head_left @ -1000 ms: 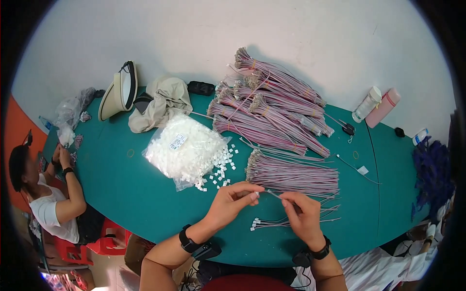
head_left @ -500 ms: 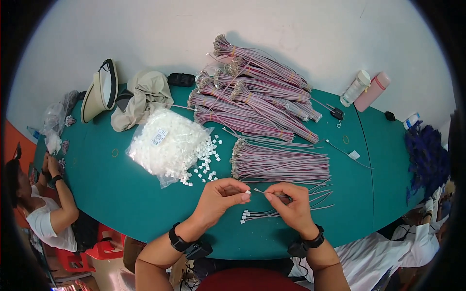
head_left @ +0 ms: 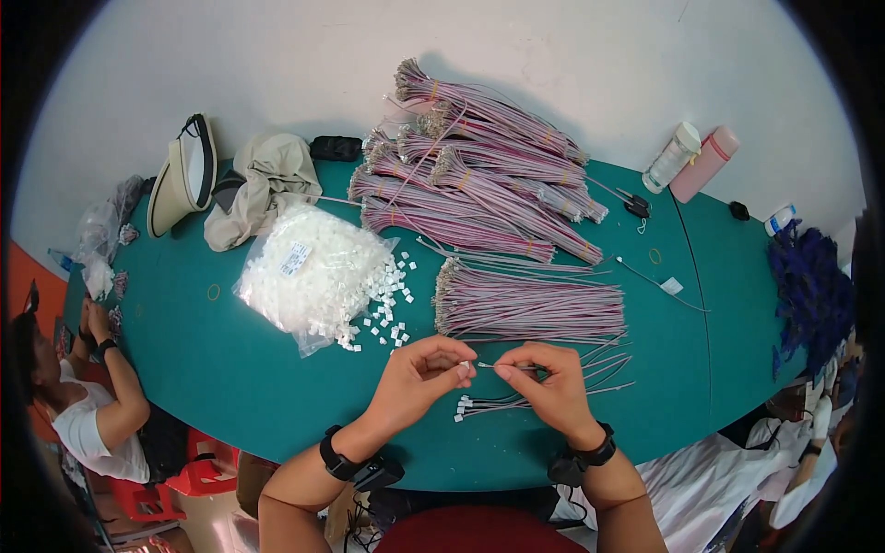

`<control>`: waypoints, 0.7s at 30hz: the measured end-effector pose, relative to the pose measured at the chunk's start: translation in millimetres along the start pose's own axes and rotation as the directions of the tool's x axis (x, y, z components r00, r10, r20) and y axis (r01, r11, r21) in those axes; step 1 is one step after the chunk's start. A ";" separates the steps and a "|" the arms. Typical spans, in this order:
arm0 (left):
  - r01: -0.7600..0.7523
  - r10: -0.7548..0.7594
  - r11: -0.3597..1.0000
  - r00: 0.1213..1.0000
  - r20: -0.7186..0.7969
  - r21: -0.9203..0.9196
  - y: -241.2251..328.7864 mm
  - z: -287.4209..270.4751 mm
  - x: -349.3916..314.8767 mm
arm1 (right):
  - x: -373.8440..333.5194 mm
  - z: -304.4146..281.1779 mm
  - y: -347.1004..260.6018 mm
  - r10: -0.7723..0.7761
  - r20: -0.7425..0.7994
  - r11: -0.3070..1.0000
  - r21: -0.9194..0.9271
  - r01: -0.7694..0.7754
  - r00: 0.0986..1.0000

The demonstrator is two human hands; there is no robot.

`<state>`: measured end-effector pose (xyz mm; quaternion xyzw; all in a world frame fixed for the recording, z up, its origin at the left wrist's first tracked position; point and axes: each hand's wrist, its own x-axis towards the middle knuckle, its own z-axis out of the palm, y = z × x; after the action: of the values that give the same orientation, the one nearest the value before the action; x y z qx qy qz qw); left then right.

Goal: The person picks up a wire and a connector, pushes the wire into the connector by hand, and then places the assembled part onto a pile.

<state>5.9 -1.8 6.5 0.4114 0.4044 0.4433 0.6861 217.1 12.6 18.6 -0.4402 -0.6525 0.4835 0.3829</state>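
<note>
Between the thumb and forefinger of my left hand [head_left: 421,376] is a small white connector housing [head_left: 467,365]. My right hand [head_left: 550,382] pinches a thin grey cable near its end, and the cable's crimped tip [head_left: 485,365] points at the housing with a slight gap between them. Below my hands lie several cables with white housings [head_left: 464,405] on their ends. Beyond them is a flat row of loose cables [head_left: 530,300] with bare terminals to the left. Loose white housings [head_left: 395,293] spill from a clear plastic bag [head_left: 309,267] at the left.
Banded cable bundles [head_left: 479,175] are piled at the back of the green table [head_left: 359,442]. A sun visor [head_left: 184,180] and beige cloth [head_left: 272,184] sit back left; two bottles [head_left: 687,166], keys [head_left: 636,205] and a dark blue heap [head_left: 811,295] are rightward. Another person [head_left: 97,396] works at far left.
The cable tip in my right hand has come slightly closer to the housing in my left hand. The whole view has shifted a little.
</note>
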 end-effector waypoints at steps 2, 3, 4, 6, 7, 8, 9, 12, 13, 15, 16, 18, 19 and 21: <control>-0.001 0.002 0.998 1.000 -0.007 0.061 0.6 0.0 -0.5 | 0.7 1.3 -0.3 -0.019 0.015 1.000 0.015 0.019 1.000; -0.003 0.005 0.993 1.000 -0.013 0.121 0.8 0.1 -0.5 | 0.8 1.9 -0.5 -0.029 0.023 0.999 0.022 0.028 0.999; -0.005 0.009 0.983 1.000 -0.019 0.181 1.1 0.4 -0.5 | 0.6 2.2 -0.7 -0.028 0.022 0.999 0.021 0.027 0.999; -0.029 0.032 0.975 0.999 -0.011 0.219 1.8 1.9 -1.2 | -0.1 2.5 -1.9 -0.005 0.027 1.000 0.027 0.004 1.000; -0.053 0.056 0.965 0.998 -0.005 0.258 2.3 2.3 -2.3 | -0.3 3.0 -2.6 0.006 0.032 0.999 0.032 -0.007 0.999; -0.077 0.079 0.952 0.997 0.002 0.296 2.5 2.5 -3.0 | -0.3 3.2 -3.3 0.005 0.032 0.999 0.033 -0.006 0.999; -0.076 0.079 0.952 0.997 0.003 0.297 2.1 2.3 -3.3 | 0.0 3.2 -4.2 0.005 0.039 1.000 0.018 -0.005 0.999; -0.039 0.051 0.945 0.998 -0.029 0.324 -0.5 0.3 -2.6 | 0.7 3.4 -6.2 0.005 0.051 1.000 -0.012 -0.004 0.999; -0.039 0.051 0.945 0.998 -0.029 0.324 -1.3 -0.1 -2.3 | 0.8 3.9 -6.7 -0.007 0.045 1.000 -0.010 0.007 0.999; 0.002 0.003 0.971 1.000 -0.021 0.241 -2.8 -0.9 -1.8 | 1.0 4.5 -7.3 -0.030 0.035 1.000 -0.006 0.030 0.999; 0.023 -0.021 0.980 1.000 -0.016 0.199 -3.0 -1.1 -1.9 | 1.1 4.1 -7.1 -0.030 0.035 1.000 -0.005 0.030 0.999; 0.036 -0.033 0.980 0.999 -0.017 0.194 -2.3 -1.0 -0.9 | 1.0 1.6 -5.1 -0.032 0.065 0.999 -0.033 0.034 0.997; 0.048 -0.045 0.981 0.999 -0.019 0.189 -1.6 -1.0 -0.4 | 1.0 1.0 -4.3 -0.033 0.079 0.998 -0.047 0.036 0.996; 0.060 -0.057 0.981 0.998 -0.021 0.185 -1.5 -0.8 -0.3 | 0.9 1.0 -2.6 -0.036 0.079 0.997 -0.059 0.041 0.996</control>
<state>5.5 -2.3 4.9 0.4581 0.4610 0.3865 0.6544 215.4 12.8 20.9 -0.4197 -0.6896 0.4730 0.3529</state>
